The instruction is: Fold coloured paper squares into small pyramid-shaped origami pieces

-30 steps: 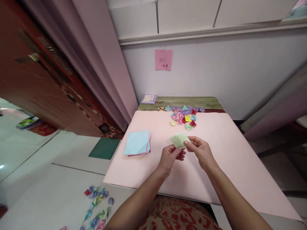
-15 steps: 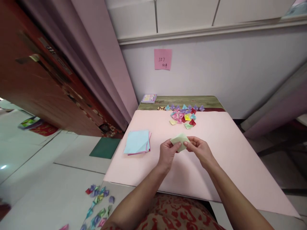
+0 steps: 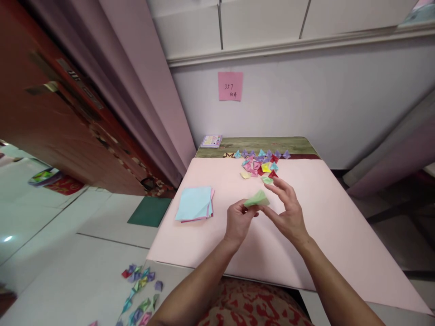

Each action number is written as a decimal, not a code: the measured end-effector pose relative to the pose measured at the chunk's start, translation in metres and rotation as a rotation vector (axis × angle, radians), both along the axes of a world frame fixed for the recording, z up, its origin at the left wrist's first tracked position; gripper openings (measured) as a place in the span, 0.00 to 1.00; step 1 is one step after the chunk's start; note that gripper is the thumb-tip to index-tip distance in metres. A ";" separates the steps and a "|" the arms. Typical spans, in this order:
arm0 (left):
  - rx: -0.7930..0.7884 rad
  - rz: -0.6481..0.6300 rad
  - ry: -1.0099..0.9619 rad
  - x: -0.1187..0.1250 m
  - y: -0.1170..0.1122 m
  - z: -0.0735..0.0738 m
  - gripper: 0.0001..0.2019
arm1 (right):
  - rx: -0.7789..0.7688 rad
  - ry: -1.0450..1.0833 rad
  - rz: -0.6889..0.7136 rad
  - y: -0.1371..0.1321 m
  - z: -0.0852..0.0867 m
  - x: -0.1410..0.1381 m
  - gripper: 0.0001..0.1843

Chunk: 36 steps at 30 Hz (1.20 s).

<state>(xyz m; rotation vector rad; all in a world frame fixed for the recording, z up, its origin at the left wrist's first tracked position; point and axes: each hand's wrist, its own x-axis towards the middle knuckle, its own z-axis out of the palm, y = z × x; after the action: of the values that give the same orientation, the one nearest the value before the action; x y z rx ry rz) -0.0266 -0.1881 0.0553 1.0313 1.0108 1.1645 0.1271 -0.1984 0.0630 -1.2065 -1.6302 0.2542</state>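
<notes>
A partly folded piece of light green paper (image 3: 257, 198) is held above the pink-covered table (image 3: 306, 235). My left hand (image 3: 238, 222) pinches its lower left edge. My right hand (image 3: 288, 213) has its fingers spread, with the thumb at the paper's lower right edge. Beyond the hands lies a cluster of small folded paper pieces (image 3: 255, 165) in pink, purple, yellow, red, blue and green. To the left rests a stack of square paper sheets (image 3: 194, 203), light blue on top with pink below.
A small booklet (image 3: 211, 141) lies at the table's far left corner. More folded paper pieces (image 3: 137, 285) are scattered on the floor at lower left, near a dark green sheet (image 3: 149, 211). A pink note (image 3: 230, 86) is stuck to the wall; a red door (image 3: 68, 113) stands left.
My right fingers have lifted off the paper and spread apart, while the thumb stays near it. The green paper has tilted and its upper part now flares open. My left hand keeps its pinch.
</notes>
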 end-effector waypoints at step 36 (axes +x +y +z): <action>0.266 -0.026 0.170 -0.018 -0.006 0.009 0.27 | -0.490 0.503 0.139 -0.010 -0.013 -0.004 0.19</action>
<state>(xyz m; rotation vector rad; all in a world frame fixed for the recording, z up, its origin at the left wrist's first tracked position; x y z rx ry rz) -0.0442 -0.1940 0.0647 1.3694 0.9879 1.2272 0.1230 -0.2082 0.0503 -1.2532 -1.2367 1.0081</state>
